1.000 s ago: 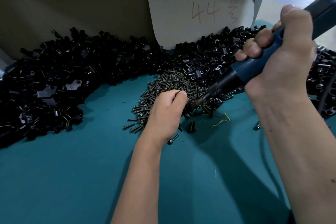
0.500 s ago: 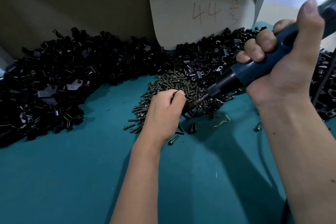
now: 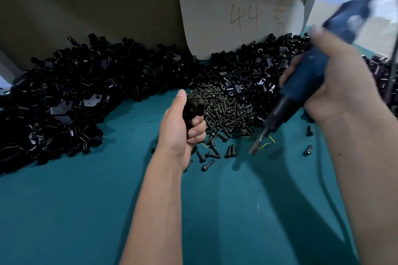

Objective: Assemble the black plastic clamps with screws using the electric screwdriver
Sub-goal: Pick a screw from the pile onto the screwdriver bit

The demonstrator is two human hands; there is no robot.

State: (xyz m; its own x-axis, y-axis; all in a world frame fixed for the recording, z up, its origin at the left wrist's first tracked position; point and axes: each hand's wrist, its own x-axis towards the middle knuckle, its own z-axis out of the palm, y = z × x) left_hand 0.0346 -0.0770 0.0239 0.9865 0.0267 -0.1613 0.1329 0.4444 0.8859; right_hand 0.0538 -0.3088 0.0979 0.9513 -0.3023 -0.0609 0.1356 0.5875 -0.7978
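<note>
The left hand [image 3: 181, 129] grasped a black clamp [image 3: 193, 108], fingers curled round it, just left of the screw pile [image 3: 224, 112] on the teal table [image 3: 107, 200]. The right hand [image 3: 336, 84] clenched the blue screwdriver [image 3: 301, 84]; its bit pointed down to the near left and hung apart from the clamp. The clamp looked small, light and stiff, probably a little smooth, so a firm hold on its sides, with the screw hole left free, seemed best. More clamps [image 3: 86, 92] lay heaped at the far side.
</note>
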